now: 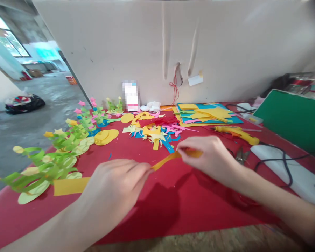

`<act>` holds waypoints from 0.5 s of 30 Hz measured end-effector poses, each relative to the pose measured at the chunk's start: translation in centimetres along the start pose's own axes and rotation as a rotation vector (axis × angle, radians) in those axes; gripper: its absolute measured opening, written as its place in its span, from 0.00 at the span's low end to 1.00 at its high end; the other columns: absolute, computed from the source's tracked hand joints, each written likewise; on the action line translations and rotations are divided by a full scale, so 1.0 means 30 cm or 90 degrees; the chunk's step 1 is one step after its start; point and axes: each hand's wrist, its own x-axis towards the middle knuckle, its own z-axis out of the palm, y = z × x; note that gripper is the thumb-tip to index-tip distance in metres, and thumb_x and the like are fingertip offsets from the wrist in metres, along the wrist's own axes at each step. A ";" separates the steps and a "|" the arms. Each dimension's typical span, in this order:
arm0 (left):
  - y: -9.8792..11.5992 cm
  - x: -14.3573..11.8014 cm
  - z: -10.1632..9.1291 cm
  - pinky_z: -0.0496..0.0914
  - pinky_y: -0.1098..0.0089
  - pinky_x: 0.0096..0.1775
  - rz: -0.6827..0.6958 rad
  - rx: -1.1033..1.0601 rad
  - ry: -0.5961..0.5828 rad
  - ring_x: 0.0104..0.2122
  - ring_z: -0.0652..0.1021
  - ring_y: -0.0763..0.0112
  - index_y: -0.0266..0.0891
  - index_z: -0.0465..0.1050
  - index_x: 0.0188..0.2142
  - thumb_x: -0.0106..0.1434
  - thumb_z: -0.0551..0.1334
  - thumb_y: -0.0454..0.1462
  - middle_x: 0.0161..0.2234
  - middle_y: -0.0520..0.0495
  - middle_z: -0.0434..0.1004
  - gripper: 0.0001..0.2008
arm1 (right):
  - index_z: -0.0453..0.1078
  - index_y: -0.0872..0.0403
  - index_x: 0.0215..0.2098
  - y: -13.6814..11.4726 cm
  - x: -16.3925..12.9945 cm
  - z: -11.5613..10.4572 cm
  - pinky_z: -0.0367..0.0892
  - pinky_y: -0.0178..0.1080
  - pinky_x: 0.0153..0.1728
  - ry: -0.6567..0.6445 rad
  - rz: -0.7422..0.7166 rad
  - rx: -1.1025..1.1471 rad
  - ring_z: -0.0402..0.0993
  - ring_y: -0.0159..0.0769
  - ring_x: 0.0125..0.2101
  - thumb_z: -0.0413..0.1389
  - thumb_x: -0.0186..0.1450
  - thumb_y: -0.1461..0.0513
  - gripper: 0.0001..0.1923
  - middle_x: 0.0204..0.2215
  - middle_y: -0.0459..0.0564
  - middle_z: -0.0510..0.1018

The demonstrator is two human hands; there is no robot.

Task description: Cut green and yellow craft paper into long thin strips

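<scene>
A long yellow paper strip (166, 160) stretches between my two hands above the red tabletop. My left hand (115, 185) pinches it near the middle of the table, and a wider yellow end sticks out on that hand's left side. With thumb and fingers pressed together, my right hand (203, 154) grips the other end, where a short piece shows past the fingers. Ahead of the hands lies a heap of paper scraps (157, 127) in yellow, pink, blue and red. Left of my left hand stand several green paper flower figures (42, 168) on round paper bases.
Yellow paper circles (106, 136) lie at centre left. Coloured sheets (207, 113) are stacked at the back. On the right are a yellow glue gun (237, 134), metal scissors (242, 155), a white power strip (288, 171) with dark cords, and a green board (294, 119). A phone (131, 96) leans against the wall.
</scene>
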 end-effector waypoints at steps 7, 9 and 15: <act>0.001 0.019 -0.002 0.65 0.71 0.24 -0.059 -0.011 -0.056 0.21 0.75 0.68 0.38 0.72 0.28 0.62 0.49 0.36 0.22 0.48 0.75 0.14 | 0.69 0.56 0.30 0.066 0.037 -0.037 0.64 0.35 0.36 0.004 0.052 -0.114 0.71 0.35 0.33 0.51 0.56 0.66 0.06 0.31 0.49 0.75; 0.012 0.013 0.009 0.65 0.71 0.24 -0.046 -0.034 -0.059 0.21 0.75 0.69 0.38 0.71 0.30 0.62 0.49 0.35 0.23 0.49 0.76 0.13 | 0.69 0.57 0.36 0.021 0.018 -0.021 0.62 0.35 0.42 0.047 -0.024 -0.064 0.69 0.34 0.38 0.51 0.57 0.66 0.08 0.36 0.50 0.75; 0.034 -0.013 0.042 0.58 0.72 0.20 0.010 -0.102 -0.044 0.16 0.71 0.73 0.40 0.68 0.33 0.62 0.52 0.35 0.19 0.55 0.72 0.07 | 0.68 0.57 0.30 -0.105 -0.041 0.037 0.64 0.30 0.34 -0.044 -0.092 0.143 0.68 0.28 0.30 0.52 0.57 0.68 0.04 0.28 0.46 0.74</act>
